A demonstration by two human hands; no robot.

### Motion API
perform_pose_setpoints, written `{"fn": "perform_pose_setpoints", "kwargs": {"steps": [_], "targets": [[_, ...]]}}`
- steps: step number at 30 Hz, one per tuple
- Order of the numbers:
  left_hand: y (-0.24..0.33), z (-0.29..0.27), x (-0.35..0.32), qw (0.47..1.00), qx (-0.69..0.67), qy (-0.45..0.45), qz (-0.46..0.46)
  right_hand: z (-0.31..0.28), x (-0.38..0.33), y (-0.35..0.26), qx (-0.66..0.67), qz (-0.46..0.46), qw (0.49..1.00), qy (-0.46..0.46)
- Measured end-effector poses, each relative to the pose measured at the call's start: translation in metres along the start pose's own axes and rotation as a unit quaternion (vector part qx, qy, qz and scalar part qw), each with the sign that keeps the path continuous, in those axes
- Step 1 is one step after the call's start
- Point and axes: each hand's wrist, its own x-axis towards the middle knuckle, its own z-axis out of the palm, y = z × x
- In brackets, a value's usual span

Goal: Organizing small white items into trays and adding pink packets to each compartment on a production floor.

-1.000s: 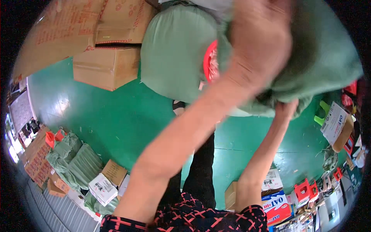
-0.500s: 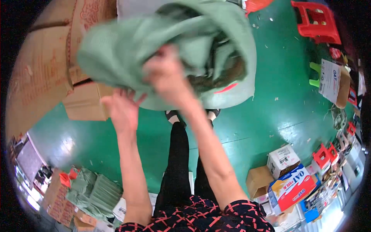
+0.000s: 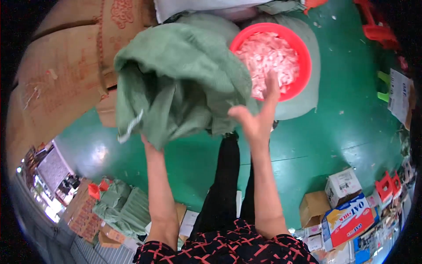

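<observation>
The sack (image 3: 189,57), just left of the red basin (image 3: 305,66), is best steadied from both sides so nothing is knocked, the right hand (image 3: 258,115) being spread and empty beside it, the left hand (image 3: 147,142) mostly hidden, its grip impossible to tell

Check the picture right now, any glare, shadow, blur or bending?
Head view: glare on the green floor, left and right; head view: shadowed folds inside the green sack; head view: right hand looks slightly blurred; head view: cardboard boxes bend toward the dark round rim.
</observation>
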Motion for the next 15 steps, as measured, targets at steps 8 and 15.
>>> {"fn": "perform_pose_setpoints", "kwargs": {"steps": [8, 15], "targets": [[0.017, 0.003, -0.067, 0.937, 0.334, -0.043, 0.093, 0.122, -0.111, -0.055, 0.077, -0.127, 0.824, -0.547], [-0.026, -0.006, -0.066, 0.807, 0.492, -0.155, 0.288, 0.138, -0.129, -0.073, 0.114, -0.343, 0.838, -0.408]]}}
